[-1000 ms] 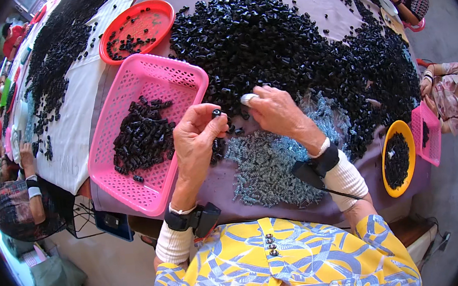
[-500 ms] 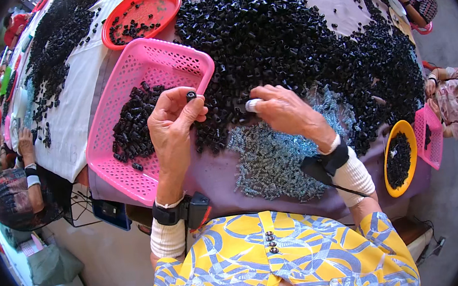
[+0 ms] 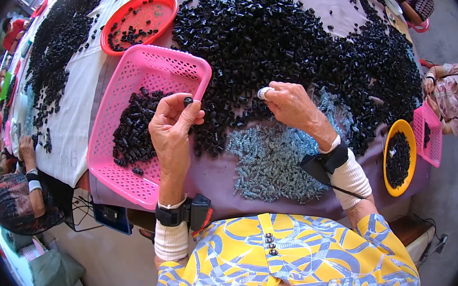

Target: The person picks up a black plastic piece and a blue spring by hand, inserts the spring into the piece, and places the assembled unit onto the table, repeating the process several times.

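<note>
My left hand (image 3: 169, 128) pinches a small black cylindrical plastic part (image 3: 188, 101) upright between thumb and forefinger, over the near right side of a pink basket (image 3: 115, 184). Similar black parts (image 3: 133, 133) lie heaped inside that basket. To the right, my right hand (image 3: 298, 105) is closed with its fingers curled; a white wrap (image 3: 263, 93) covers one fingertip. Whatever its fingers hold, if anything, is hidden. Below it spreads a heap of small metal springs (image 3: 273, 163), and beyond lies a large pile of black parts (image 3: 245, 29).
A red round tray (image 3: 157, 17) with scattered black parts stands behind the basket. At the right table edge are a yellow bowl (image 3: 411, 162) of dark parts and another pink basket (image 3: 433, 141). Several people sit around, and a second table (image 3: 67, 143) with black parts stands left.
My right hand has drawn slightly right, away from the left, and its fingers have turned. My left hand keeps its pinch on the black part, nearly in place.
</note>
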Demonstrator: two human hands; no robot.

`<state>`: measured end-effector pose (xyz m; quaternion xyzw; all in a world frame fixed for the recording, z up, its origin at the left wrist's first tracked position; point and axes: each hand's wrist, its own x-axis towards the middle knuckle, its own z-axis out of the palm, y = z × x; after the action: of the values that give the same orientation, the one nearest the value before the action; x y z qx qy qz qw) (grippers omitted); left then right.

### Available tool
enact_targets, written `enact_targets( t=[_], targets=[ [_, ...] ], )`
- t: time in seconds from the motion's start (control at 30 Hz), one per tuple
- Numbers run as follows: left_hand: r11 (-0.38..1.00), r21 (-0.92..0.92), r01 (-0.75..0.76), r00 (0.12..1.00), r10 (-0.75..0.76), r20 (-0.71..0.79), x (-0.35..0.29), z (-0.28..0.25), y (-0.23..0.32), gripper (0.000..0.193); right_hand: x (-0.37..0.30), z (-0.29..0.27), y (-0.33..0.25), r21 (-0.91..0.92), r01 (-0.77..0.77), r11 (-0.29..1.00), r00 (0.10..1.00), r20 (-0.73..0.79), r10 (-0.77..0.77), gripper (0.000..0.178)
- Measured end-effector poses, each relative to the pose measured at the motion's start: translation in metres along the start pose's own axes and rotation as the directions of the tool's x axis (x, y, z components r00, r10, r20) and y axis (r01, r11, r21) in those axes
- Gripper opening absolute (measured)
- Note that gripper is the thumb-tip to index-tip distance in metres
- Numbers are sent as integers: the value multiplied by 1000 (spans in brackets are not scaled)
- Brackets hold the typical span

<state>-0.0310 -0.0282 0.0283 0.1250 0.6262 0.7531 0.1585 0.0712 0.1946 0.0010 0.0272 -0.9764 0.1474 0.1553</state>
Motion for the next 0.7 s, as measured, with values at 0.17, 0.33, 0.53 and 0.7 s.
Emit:
enact_targets(
  t=[0.17, 0.33, 0.53, 0.7],
  targets=[
    [1000, -27, -7, 1000, 7, -1, 0, 0, -1, 15, 0, -1, 2, -44, -37, 998, 999, 1, 37, 3],
    [1000, -8, -14, 1000, 15, 9, 0, 1, -2, 15, 14, 14, 2, -158, -7, 987, 994, 106, 24, 5],
    [999, -4, -37, 999, 37, 26, -2, 2, -2, 15, 19, 26, 1, -173, 35, 984, 986, 169, -5, 6],
    [998, -47, 51, 994, -46, 104, -11, 23, 0, 15, 13, 10, 6, 264, 25, 964, 1000, -7, -24, 10]
  ],
)
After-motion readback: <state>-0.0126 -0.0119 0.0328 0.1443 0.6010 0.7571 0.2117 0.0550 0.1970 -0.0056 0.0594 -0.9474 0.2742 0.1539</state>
